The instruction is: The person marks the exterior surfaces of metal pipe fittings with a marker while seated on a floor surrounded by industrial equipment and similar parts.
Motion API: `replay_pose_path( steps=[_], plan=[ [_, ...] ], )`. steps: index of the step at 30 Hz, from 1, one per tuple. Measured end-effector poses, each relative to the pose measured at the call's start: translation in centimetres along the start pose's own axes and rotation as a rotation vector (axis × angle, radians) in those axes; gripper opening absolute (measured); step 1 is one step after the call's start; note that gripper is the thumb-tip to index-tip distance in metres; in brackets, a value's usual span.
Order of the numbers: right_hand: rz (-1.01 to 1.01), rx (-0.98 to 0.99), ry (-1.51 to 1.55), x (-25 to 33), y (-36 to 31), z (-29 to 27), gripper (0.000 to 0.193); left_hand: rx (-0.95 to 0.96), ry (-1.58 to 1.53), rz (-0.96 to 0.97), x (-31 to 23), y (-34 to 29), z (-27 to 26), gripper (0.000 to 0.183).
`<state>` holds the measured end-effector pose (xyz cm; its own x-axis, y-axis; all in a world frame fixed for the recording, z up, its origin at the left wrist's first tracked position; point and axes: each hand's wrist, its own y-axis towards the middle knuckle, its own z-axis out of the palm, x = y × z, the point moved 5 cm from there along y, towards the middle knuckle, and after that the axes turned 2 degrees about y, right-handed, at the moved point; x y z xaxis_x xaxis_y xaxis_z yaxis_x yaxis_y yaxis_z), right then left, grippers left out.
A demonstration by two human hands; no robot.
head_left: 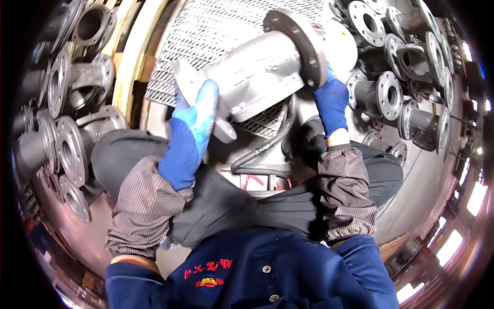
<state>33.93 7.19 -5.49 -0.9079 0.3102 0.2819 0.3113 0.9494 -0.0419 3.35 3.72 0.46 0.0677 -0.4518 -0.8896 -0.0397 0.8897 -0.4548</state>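
Observation:
A grey flanged pipe casting [257, 67], with a tubular body and a round flange at each end, is held tilted in front of me, its right end higher. My left hand [190, 131], in a blue glove, grips the flange at the left end, thumb along its near side. At the right end, my gloved right hand [332, 100] holds the lower edge of the large dark flange [298, 44]; its fingertips are partly hidden behind it. A pale rounded object [341, 46] shows just beyond that flange, its kind unclear.
Under and behind the casting lies a metal mesh sheet [206, 26]. A black hose [278, 139] curves down between my knees. Several flanged castings are stacked at left [69, 149] and right [391, 95]. Wooden slats [135, 56] run along the far left.

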Motion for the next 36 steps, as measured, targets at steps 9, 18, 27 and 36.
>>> replay_pose_path(
  steps=[9,18,27,36],
  plan=[
    [0.007,0.107,0.036,-3.7,-0.9,-1.3,0.034,-0.099,0.047,-0.032,-1.1,-0.3,0.6,0.043],
    [-0.506,-0.165,0.736,6.6,-6.1,-14.5,0.045,-0.071,-0.116,-0.078,-0.1,-0.1,0.3,0.049],
    [-0.716,-0.018,-0.145,13.2,-6.3,-13.7,0.05,-0.056,-0.067,-0.082,0.0,0.4,0.5,0.061],
    [-0.826,-0.022,-0.219,14.7,-5.9,-13.7,0.048,0.035,-0.076,-0.082,2.1,1.0,0.3,0.08]
  ],
)
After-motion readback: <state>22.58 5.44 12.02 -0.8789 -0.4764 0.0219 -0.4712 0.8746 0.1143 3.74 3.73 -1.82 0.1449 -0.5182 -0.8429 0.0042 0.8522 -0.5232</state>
